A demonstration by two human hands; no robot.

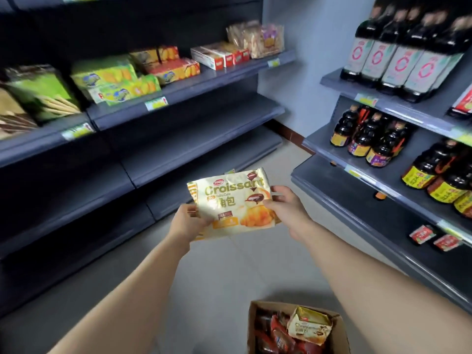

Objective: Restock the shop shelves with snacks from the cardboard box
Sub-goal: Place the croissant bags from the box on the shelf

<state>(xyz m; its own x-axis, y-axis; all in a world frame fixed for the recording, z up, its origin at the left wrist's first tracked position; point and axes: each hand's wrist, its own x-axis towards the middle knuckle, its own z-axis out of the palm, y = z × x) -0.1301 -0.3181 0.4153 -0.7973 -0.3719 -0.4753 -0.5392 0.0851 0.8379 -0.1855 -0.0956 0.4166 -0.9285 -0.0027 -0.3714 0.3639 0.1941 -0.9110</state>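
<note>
Cardboard box [339, 335] on tiled floor [217, 277]; both hands' grip clasping croissant bag [233, 203]; dark shelves [204, 139] flanking.

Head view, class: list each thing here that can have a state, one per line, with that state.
Croissant bag: sealed, held in the air by both hands.
Left hand: gripping the bag's left edge.
Right hand: gripping the bag's right edge.
Cardboard box: open, on the floor, still holding snacks.
Second croissant bag: lying on top in the box.
Lower left shelves: bare.
</note>
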